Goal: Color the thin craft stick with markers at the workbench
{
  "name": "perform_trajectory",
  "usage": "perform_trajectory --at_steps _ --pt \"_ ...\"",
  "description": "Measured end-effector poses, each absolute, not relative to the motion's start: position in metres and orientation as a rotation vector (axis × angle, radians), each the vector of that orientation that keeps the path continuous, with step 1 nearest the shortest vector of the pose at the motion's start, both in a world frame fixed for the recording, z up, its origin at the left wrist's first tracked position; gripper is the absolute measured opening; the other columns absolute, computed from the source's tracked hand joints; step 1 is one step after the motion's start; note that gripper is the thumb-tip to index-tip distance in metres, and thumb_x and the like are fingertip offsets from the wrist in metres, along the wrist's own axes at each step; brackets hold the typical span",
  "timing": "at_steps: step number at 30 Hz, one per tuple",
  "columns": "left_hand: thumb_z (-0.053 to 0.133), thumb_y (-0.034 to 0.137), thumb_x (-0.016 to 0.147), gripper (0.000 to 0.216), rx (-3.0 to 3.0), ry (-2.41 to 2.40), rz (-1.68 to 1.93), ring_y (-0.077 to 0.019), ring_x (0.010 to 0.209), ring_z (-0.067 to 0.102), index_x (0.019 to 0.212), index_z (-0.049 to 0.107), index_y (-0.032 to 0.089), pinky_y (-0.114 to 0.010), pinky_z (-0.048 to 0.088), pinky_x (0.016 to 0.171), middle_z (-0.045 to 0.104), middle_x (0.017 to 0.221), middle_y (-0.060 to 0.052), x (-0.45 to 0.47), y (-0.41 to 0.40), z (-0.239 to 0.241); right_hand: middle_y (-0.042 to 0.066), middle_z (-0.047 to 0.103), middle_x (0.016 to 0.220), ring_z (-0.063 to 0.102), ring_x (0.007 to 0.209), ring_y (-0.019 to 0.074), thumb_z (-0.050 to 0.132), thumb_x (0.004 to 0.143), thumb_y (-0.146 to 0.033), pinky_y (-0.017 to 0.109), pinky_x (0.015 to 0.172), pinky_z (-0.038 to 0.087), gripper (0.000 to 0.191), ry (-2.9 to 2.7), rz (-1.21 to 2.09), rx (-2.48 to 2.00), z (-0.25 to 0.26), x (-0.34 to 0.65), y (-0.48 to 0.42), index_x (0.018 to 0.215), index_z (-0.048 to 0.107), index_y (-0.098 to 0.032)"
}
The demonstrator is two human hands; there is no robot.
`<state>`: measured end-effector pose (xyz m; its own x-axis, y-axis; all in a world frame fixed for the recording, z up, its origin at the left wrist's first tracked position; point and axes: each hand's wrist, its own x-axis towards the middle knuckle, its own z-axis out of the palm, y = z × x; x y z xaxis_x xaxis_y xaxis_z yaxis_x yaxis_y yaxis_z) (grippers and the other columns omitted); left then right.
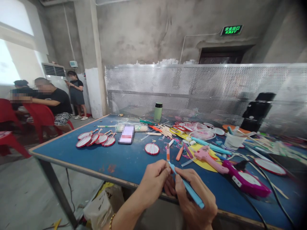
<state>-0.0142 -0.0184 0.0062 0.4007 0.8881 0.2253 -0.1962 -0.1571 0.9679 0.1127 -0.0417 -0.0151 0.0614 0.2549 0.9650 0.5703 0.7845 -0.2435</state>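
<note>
My left hand (153,180) is closed in a pinch round a thin stick (168,152) with an orange and white end, held upright over the front edge of the blue table (96,156). My right hand (194,199) is closed round a light blue pen-like tool (189,189), whose tip touches the stick near my left fingers. Just beyond the hands lies a small round fan with a red rim (152,149).
Several red-rimmed round fans (96,139) lie at the table's left, a green bottle (157,112) at the back. A pink glue gun (208,157), a purple tool (247,180), cables, sticks and a white cup (233,140) crowd the right. People sit and stand at far left.
</note>
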Motion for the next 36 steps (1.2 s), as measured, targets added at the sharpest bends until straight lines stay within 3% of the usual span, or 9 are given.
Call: perform_trajectory --at_steps 36 --pt "0.059 0.052 0.082 0.037 1.385 0.696 1.072 -0.013 0.046 0.058 0.072 0.051 0.018 -0.023 0.049 0.045 0.057 0.054 0.002 -0.0132 -0.019 0.0073 0.005 0.066 0.084 0.064 0.076 0.0141 0.062 0.082 0.003 0.027 0.066 0.053 0.028 -1.524 -0.261 -0.686 -0.0181 0.1147 -0.0423 0.103 0.068 -0.015"
